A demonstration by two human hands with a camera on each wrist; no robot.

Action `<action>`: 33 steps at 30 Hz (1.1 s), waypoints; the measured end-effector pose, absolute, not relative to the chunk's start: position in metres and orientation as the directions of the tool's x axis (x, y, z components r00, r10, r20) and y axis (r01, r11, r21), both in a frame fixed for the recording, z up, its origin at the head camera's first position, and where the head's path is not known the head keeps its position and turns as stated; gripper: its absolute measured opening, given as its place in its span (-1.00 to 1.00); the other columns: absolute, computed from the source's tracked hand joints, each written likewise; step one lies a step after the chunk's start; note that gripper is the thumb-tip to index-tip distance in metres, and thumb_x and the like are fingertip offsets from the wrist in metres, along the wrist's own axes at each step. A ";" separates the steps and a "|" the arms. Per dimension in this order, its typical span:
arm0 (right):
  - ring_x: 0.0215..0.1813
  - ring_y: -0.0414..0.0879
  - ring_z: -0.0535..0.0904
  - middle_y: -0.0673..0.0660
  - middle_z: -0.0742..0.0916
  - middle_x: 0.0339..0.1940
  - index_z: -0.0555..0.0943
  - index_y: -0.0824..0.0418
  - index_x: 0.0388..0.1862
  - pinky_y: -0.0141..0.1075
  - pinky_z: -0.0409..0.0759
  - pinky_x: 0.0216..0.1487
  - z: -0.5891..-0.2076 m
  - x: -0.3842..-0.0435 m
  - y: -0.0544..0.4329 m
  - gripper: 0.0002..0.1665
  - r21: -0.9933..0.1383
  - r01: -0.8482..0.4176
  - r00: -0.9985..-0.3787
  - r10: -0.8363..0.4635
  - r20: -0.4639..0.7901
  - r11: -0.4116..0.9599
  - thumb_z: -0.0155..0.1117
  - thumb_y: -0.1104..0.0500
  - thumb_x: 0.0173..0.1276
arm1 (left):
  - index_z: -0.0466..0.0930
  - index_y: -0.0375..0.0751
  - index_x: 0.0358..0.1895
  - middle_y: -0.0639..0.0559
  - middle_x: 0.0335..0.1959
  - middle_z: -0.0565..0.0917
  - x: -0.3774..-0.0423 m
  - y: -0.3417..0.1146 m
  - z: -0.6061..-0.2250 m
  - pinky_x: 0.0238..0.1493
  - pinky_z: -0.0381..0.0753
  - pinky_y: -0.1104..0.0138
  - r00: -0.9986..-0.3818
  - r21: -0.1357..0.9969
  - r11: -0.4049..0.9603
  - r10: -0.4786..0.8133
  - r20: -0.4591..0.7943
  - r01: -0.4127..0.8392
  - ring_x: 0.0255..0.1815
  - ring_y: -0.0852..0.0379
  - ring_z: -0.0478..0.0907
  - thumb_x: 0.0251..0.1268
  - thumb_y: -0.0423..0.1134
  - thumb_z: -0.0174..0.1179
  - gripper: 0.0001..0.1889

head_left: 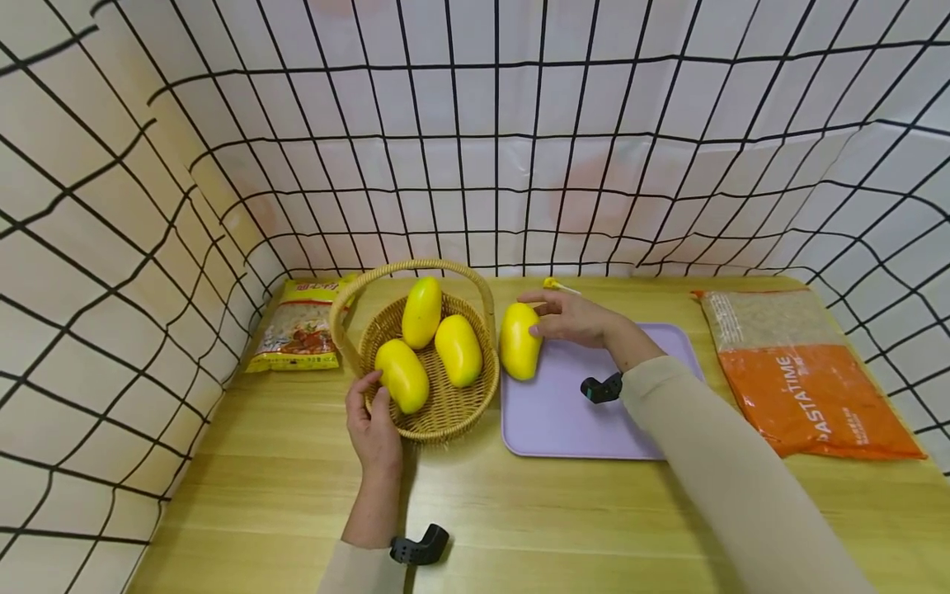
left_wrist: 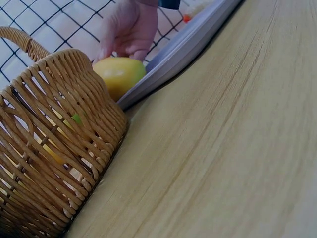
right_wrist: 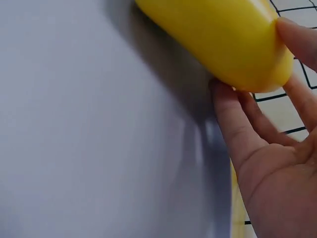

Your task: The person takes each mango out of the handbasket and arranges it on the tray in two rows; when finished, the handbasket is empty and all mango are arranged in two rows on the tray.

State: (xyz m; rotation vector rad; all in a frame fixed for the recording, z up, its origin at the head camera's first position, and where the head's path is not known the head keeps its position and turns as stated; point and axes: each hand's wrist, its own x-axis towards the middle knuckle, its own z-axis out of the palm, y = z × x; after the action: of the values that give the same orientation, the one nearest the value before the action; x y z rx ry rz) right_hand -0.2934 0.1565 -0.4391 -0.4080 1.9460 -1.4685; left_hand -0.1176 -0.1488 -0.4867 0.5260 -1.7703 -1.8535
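Note:
A yellow mango (head_left: 520, 342) stands over the left edge of the lilac tray (head_left: 571, 429), and my right hand (head_left: 575, 320) holds its upper end between thumb and fingers. The right wrist view shows the thumb on one side of that mango (right_wrist: 233, 39) and fingertips below it. To the left is a wicker basket (head_left: 445, 425) with a tall handle, holding three more mangoes (head_left: 458, 351). My left hand (head_left: 374, 433) grips the basket's near left rim, its fingertips close to the nearest mango (head_left: 402, 376). In the left wrist view the basket's woven side (left_wrist: 64, 134) hides most of its contents.
Behind the basket on the left lies a yellow and red food bag (head_left: 297, 330). An orange pasta bag (head_left: 809, 379) lies right of the tray. A small yellow item (head_left: 552, 284) is at the back. Black wire mesh (head_left: 497, 165) encloses the wooden table (head_left: 475, 520).

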 end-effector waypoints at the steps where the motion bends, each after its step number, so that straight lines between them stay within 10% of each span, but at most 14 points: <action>1: 0.41 0.22 0.39 0.41 0.31 0.50 0.21 0.15 0.62 0.06 0.38 0.49 -0.440 -0.294 0.156 -0.16 -0.934 0.138 -0.747 -0.585 -0.316 0.329 0.29 0.28 0.42 | 0.56 -0.37 0.12 -0.10 0.27 0.50 -0.118 -0.149 -0.487 0.54 0.11 0.11 -0.789 0.994 -0.012 -0.610 0.077 0.106 0.50 0.04 0.27 0.44 -0.39 0.04 -0.72; 33: 0.49 0.34 0.35 0.41 0.27 0.58 0.15 0.13 0.64 0.16 0.51 0.36 -0.447 -0.291 0.157 -0.22 -0.928 0.122 -0.757 -0.572 -0.316 0.351 0.18 0.20 0.53 | 0.56 -0.39 0.12 -0.12 0.26 0.52 -0.119 -0.148 -0.488 0.45 0.17 0.26 -0.781 0.994 -0.011 -0.619 0.081 0.112 0.45 0.09 0.31 0.45 -0.40 0.03 -0.72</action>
State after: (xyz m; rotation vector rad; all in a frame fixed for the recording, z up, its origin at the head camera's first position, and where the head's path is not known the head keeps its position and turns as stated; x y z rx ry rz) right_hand -0.2910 0.1572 -0.4470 -0.3907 1.9990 -1.4481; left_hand -0.1188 -0.1479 -0.4875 0.5257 -1.7552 -1.8455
